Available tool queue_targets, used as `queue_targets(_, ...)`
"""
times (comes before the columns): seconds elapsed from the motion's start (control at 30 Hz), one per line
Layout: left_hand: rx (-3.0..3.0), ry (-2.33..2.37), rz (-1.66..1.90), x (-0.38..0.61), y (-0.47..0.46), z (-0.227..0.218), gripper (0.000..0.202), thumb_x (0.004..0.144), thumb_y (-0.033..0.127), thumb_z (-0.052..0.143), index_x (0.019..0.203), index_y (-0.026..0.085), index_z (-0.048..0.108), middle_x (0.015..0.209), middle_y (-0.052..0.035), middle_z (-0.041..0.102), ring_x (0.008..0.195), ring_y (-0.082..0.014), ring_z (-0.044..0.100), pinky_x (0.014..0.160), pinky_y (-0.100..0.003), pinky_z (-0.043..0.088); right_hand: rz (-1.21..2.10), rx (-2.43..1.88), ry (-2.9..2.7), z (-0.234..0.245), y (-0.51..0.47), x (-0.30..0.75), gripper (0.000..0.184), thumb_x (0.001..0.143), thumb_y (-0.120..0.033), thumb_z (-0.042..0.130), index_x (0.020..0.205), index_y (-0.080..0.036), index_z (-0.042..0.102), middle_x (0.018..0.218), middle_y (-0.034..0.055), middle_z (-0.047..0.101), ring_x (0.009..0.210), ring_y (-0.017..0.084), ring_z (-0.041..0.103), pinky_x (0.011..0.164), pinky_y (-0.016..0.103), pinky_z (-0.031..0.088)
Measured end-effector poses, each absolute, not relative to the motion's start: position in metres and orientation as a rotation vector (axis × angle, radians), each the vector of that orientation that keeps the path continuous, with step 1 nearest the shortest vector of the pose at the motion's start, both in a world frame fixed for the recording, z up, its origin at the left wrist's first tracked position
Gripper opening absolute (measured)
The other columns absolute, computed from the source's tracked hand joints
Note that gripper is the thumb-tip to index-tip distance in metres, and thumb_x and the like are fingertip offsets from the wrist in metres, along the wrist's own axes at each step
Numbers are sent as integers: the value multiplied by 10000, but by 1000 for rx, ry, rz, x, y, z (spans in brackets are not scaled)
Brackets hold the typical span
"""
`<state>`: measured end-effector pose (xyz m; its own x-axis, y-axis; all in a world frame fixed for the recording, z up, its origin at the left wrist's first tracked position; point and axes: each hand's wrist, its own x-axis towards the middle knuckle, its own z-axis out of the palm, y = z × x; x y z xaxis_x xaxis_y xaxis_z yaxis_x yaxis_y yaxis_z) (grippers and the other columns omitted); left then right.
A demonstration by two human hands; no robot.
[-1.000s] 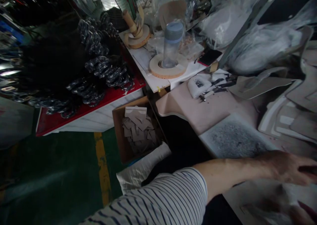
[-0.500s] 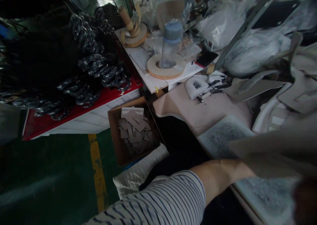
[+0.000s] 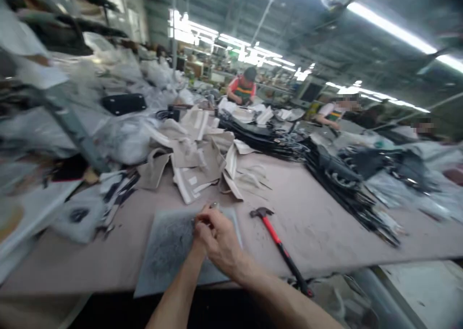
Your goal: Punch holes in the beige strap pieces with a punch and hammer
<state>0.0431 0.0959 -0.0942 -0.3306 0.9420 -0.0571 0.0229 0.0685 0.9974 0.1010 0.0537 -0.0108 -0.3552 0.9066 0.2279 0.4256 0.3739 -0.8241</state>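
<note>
My two hands are together above a grey-white board with a dark, worn surface. My right hand lies partly over my left hand, its fingers curled. A small shiny piece shows at the fingertips of my right hand; its kind is too blurred to tell. The fingers of my left hand look bent and closed, and whatever they hold is hidden. To the right of the board lies a claw hammer with a red and black handle, apart from both hands.
Beige cut panels with white strips are heaped behind the board. Black strap-like pieces run along the right. A grey metal post and a plastic bag with scraps stand left. Co-workers sit across the bench.
The view has swung from the floor, box and tape rolls on the left to the bench ahead. The blurred beige sheet by my arm is no longer at my hands, which have come together.
</note>
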Motion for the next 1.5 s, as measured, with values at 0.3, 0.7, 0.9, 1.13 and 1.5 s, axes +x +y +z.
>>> queue_targets(0.3, 1255, 1607, 1471, 45, 108, -136, 247, 754, 382, 676, 865, 162, 685, 756, -55, 745, 694, -198, 696, 667, -256, 537, 338, -1896, -2215, -50, 181, 204, 465, 833, -386, 666, 1216, -142, 566, 1191, 158, 622, 1088, 264, 599, 887, 321, 443)
queue_targets(0.7, 848, 1537, 1704, 45, 106, -140, 352, 701, 430, 758, 877, 134, 687, 758, -33, 720, 697, -161, 683, 685, -253, 549, 875, -1711, -1604, -31, 108, 243, 372, 955, -415, 335, 811, -170, 575, 676, 49, 635, 565, 146, 588, 497, 229, 398)
queue_targets(0.9, 798, 1485, 1756, 39, 93, -129, 322, 716, 394, 769, 895, 135, 702, 822, -44, 731, 744, -148, 686, 756, -265, 556, 1606, -1566, -785, -104, -20, 239, 495, 755, -644, 599, 818, -153, 596, 509, 33, 613, 396, 124, 519, 378, 211, 374)
queue_targets(1.13, 1048, 1224, 1474, 58, 113, -113, 287, 672, 344, 798, 853, 148, 691, 809, -33, 726, 764, -160, 686, 763, -284, 566, 1747, -1626, -754, -127, -48, 231, 615, 666, -726, 623, 814, -129, 610, 508, 53, 633, 411, 147, 579, 403, 225, 426)
queue_targets(1.5, 1100, 1246, 1337, 70, 120, -134, 347, 707, 407, 749, 919, 142, 679, 871, -57, 736, 805, -177, 696, 773, -301, 575, 1777, -1630, -970, -143, -43, 247, 525, 747, -692, 537, 753, -167, 547, 572, 15, 634, 343, 103, 516, 338, 198, 327)
